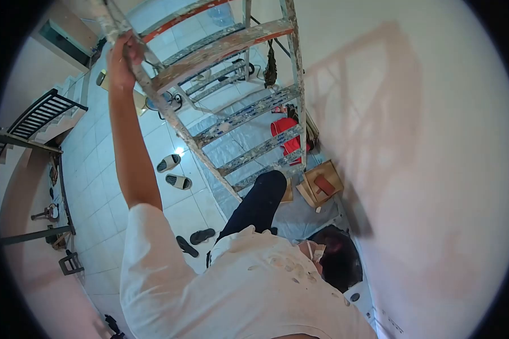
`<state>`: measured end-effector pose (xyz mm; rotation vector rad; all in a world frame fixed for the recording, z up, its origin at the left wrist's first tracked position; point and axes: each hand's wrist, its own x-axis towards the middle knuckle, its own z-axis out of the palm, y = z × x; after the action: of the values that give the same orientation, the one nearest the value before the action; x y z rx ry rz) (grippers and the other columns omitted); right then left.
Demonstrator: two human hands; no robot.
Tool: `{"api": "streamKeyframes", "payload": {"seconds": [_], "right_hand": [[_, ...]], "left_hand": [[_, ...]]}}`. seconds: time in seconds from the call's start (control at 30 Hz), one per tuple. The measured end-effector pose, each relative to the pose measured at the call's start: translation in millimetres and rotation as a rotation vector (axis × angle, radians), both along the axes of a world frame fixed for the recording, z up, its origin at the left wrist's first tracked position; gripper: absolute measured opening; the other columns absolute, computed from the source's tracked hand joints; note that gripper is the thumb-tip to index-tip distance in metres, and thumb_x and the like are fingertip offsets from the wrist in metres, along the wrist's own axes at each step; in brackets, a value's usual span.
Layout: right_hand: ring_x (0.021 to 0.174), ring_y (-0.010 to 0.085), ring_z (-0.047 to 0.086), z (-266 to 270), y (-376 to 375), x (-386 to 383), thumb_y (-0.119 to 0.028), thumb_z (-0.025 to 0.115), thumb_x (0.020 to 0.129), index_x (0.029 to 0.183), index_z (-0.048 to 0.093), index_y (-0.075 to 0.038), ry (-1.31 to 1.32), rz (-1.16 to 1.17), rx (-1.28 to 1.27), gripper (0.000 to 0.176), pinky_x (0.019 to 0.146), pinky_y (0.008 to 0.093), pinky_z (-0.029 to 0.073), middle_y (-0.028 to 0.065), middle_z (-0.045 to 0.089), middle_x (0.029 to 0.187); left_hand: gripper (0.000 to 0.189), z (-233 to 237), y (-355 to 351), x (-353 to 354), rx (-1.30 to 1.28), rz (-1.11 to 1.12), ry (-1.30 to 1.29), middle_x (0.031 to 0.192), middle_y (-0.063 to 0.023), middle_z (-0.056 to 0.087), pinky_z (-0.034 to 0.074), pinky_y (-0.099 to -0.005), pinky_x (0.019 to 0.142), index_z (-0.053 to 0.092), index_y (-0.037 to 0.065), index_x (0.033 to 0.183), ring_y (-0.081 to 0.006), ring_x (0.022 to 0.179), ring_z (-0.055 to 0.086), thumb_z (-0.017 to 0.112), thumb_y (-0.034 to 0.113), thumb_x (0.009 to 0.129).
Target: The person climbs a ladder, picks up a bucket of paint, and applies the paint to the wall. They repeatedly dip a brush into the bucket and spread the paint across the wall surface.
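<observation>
My left hand (123, 59) is wrapped round the left side rail of a paint-spattered ladder (257, 116) at the upper left. The bare left arm reaches up to it from a white sleeve. Below the wide top steps, narrower rungs run down toward my bent knee in dark trousers (257, 198), which is close to the lowest visible rung. My white shirt (232, 288), with pale spots on it, fills the bottom. My right hand does not show.
A plain wall (435, 169) rises along the right, with the ladder's shadow on it. Slippers (178, 181) lie on the tiles. Near the ladder's foot are a red item (283, 133), an open cardboard box (328, 178) and a dark round thing (342, 260). A black railing (48, 110) stands left.
</observation>
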<state>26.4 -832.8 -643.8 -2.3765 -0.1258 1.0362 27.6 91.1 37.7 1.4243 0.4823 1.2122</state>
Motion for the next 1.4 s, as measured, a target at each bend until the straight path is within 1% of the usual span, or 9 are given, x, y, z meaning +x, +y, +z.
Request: {"api": "streamKeyframes", "payload": {"seconds": [0.07, 0.13, 0.17, 0.27, 0.5, 0.77, 1.03, 1.23, 1.4], "right_hand": [[0.085, 0.0364, 0.072, 92, 30, 18, -0.051, 0.050, 0.099, 0.106, 0.069, -0.008, -0.012, -0.050, 0.044, 0.047, 0.069, 0.0539, 0.053, 0.0169, 0.074, 0.095], [0.077, 0.0269, 0.069, 192, 99, 46, -0.044, 0.053, 0.100, 0.106, 0.066, -0.004, 0.163, -0.315, -0.027, 0.043, 0.060, 0.0433, 0.053, 0.0123, 0.069, 0.087], [0.077, 0.0269, 0.069, 202, 107, 58, -0.044, 0.053, 0.100, 0.106, 0.066, -0.004, 0.174, -0.316, -0.040, 0.043, 0.060, 0.0433, 0.053, 0.0123, 0.069, 0.087], [0.071, 0.0189, 0.063, 241, 135, 82, -0.048, 0.054, 0.101, 0.103, 0.063, -0.004, 0.275, -0.664, -0.021, 0.045, 0.058, 0.0364, 0.052, 0.0070, 0.063, 0.084], [0.065, 0.0156, 0.060, 288, 175, 118, -0.044, 0.054, 0.101, 0.084, 0.059, -0.011, 0.201, -0.828, 0.091, 0.037, 0.055, 0.0333, 0.049, 0.0030, 0.058, 0.074], [0.058, 0.0110, 0.054, 331, 246, 161, -0.038, 0.054, 0.103, 0.087, 0.060, -0.009, 0.131, -1.044, 0.158, 0.034, 0.051, 0.0273, 0.043, -0.0003, 0.054, 0.072], [0.061, 0.0113, 0.059, 368, 284, 167, -0.037, 0.054, 0.104, 0.095, 0.067, -0.008, 0.128, -1.021, 0.184, 0.033, 0.053, 0.0263, 0.045, -0.0003, 0.059, 0.074], [0.060, 0.0104, 0.057, 385, 307, 159, -0.038, 0.054, 0.104, 0.080, 0.059, -0.009, 0.133, -0.962, 0.175, 0.038, 0.054, 0.0271, 0.045, 0.0013, 0.057, 0.070], [0.061, 0.0116, 0.057, 404, 302, 133, -0.039, 0.055, 0.103, 0.082, 0.060, -0.008, 0.111, -0.929, 0.137, 0.038, 0.055, 0.0283, 0.046, 0.0013, 0.056, 0.069]], "left_hand": [[0.023, 5, -14, 9, -0.025, 0.116, 0.009, 0.063, 0.0034, 0.035, 0.024, -0.0254, 0.049, 0.051, 0.010, 0.081, -0.0079, 0.053, 0.033, 0.062, 0.024, 0.096], [0.025, 1, -15, 7, -0.034, 0.141, 0.039, 0.063, 0.0035, 0.034, 0.024, -0.0255, 0.049, 0.050, 0.011, 0.079, -0.0076, 0.053, 0.031, 0.062, 0.024, 0.096], [0.027, 0, -14, 5, -0.056, 0.142, 0.025, 0.062, 0.0035, 0.033, 0.023, -0.0254, 0.048, 0.048, 0.012, 0.076, -0.0077, 0.052, 0.030, 0.062, 0.024, 0.096], [0.033, 3, -15, 8, -0.114, 0.202, -0.004, 0.060, 0.0040, 0.032, 0.020, -0.0241, 0.045, 0.044, 0.013, 0.072, -0.0065, 0.048, 0.028, 0.066, 0.022, 0.094], [0.023, 6, -21, 7, -0.132, 0.207, -0.018, 0.057, 0.0028, 0.030, 0.019, -0.0237, 0.040, 0.045, 0.010, 0.080, -0.0065, 0.044, 0.025, 0.061, 0.015, 0.096], [0.022, 5, -24, 1, -0.199, 0.163, 0.027, 0.055, 0.0025, 0.031, 0.022, -0.0244, 0.038, 0.043, 0.011, 0.082, -0.0071, 0.041, 0.023, 0.057, 0.014, 0.099], [0.014, 2, -23, -1, -0.172, 0.139, 0.048, 0.054, 0.0021, 0.030, 0.019, -0.0231, 0.035, 0.046, 0.010, 0.086, -0.0069, 0.040, 0.024, 0.056, 0.010, 0.095], [0.010, 1, -23, -3, -0.181, 0.104, 0.022, 0.054, 0.0014, 0.033, 0.021, -0.0230, 0.033, 0.049, 0.009, 0.089, -0.0071, 0.039, 0.026, 0.058, 0.007, 0.093], [0.020, 4, -24, 1, -0.232, 0.132, 0.057, 0.050, 0.0005, 0.034, 0.021, -0.0238, 0.031, 0.044, 0.010, 0.078, -0.0080, 0.036, 0.027, 0.058, 0.003, 0.090]]}}
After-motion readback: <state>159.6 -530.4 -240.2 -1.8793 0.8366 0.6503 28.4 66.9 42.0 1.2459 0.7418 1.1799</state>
